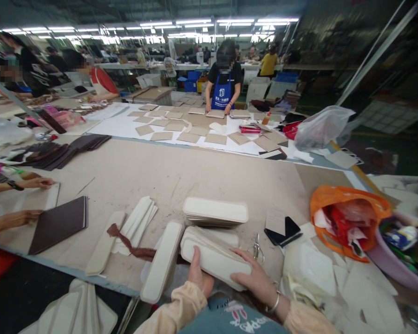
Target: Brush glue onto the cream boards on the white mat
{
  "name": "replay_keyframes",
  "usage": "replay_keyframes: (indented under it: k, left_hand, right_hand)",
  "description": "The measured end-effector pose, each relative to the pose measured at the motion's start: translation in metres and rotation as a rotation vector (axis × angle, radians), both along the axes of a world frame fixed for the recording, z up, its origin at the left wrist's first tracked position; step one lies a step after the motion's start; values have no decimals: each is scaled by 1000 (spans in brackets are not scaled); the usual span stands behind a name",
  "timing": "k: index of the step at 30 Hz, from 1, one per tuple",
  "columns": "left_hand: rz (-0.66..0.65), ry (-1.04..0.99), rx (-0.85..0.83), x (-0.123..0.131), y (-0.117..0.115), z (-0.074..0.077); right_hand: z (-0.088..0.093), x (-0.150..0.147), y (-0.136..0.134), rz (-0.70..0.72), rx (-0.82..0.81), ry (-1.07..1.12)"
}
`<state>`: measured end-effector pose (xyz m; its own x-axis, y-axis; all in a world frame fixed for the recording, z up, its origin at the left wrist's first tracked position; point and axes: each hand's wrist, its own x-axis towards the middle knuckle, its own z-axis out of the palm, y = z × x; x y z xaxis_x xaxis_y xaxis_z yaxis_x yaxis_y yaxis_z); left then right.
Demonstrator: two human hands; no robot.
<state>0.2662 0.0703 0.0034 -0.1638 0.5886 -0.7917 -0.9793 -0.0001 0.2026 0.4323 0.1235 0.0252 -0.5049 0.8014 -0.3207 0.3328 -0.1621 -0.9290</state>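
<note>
I've got a beige-topped table (pixel 226 171) w/ dark marks. On it, lower ctr of frame: a stack of cream strips (pixel 215 209) + a 2nd stack (pixel 163 260); loose white strips (pixel 136 222) a bit L. Scissors (pixel 256 248) + black pieces (pixel 288 231) lower R of ctr, orange bag (pixel 318 206) far R, dark brown panels (pixel 61 155) mid-L.

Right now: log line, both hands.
left hand: holding cream panel stack, near side | right hand: same stack, right end | beyond right hand: metal scissors | beyond stack: second panel stack
</note>
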Motion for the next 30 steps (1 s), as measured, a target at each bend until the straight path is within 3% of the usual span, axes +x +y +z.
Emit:
replay_keyframes:
  k: [4,9,13,16,21,25,30]
  left_hand:
    - [40,-32,87,-5,-18,15]
    - [66,-47,151,-17,-39,35]
    - [141,75,170,-32,-42,50]
    - [203,176,220,-50,-37,65]
    - [273,369,349,-79,-38,102]
    - [237,379,336,-86,-45,132]
    - [139,326,382,-82,-50,150]
  right_hand:
    - [16,2,-13,104,180,-44]
    - [24,2,-30,182,418,-17]
    - [35,-6,-33,221,624,47]
    - [57,-18,-29,294,696,78]
    - [113,-30,-17,478,592,180]
    - [152,-40,-10,446,398,283]
    - [186,-59,-4,388,293,339]
